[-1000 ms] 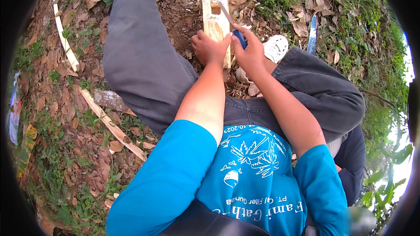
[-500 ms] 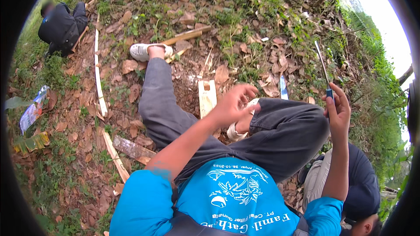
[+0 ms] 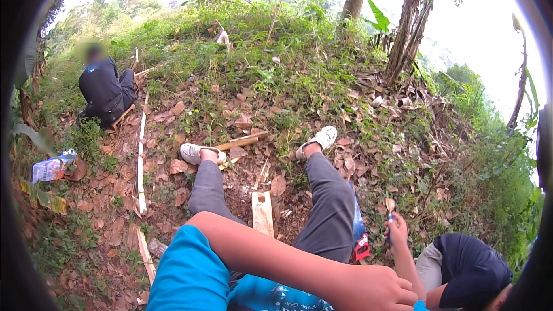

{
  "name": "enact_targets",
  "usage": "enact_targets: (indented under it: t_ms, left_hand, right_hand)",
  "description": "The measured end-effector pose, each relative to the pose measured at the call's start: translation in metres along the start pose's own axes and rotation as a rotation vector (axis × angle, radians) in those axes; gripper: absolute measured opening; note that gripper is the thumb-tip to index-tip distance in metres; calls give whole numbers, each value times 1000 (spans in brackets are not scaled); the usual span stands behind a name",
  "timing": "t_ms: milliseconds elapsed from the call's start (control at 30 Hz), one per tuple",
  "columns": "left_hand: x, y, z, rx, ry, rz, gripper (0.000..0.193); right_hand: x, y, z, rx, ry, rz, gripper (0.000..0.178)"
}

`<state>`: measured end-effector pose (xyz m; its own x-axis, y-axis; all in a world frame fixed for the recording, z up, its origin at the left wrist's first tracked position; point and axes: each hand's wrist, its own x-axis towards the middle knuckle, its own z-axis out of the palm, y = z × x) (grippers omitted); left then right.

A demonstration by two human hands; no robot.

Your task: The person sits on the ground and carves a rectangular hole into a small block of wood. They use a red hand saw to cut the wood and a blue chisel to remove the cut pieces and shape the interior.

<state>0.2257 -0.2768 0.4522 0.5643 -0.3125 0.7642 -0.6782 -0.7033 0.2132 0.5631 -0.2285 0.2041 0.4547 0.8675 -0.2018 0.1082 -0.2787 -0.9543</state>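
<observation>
Curled around the handle of a blue-handled tool [image 3: 390, 227], apparently a chisel, the fingers of the right hand [image 3: 398, 232] leave no visible gap; the left hand [image 3: 377, 289] is drawn across the body in a loose fist, its contents hidden. On leaf-strewn ground [image 3: 173, 103], a dark-topped co-worker [image 3: 472, 262] stoops at right. Both gray-trousered legs [image 3: 328, 213] stretch forward, the right one folded half a second ago. A long pale wooden strip [image 3: 141, 161] runs along the left, and a red-handled handsaw [image 3: 362, 246] lies just beside the right leg. Between the legs rests the notched wooden block [image 3: 262, 214], which both hands have left within the last second, so work at its notch appears paused
</observation>
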Motion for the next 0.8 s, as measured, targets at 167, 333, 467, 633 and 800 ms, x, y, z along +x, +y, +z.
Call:
enact_targets:
  t_ms: [167,333,467,633,800]
  left_hand:
    - [9,-28,-28,524,150,125,19]
    - [-19,-36,-58,534,217,27,18]
    - [-42,-37,-72,410,20,-88,18]
    - [-57,-61,-46,87,-125,-136,18]
    - [-38,-75,2,-142,61,-9,22]
  right_hand:
    - [20,163,-1,-153,-19,147,41]
    - [-32,216,-25,-242,-139,288,43]
    - [-42,179,-37,-255,-243,244,45]
    - [9,242,5,-184,-65,163,44]
    - [13,306,-2,-349,406,125,42]
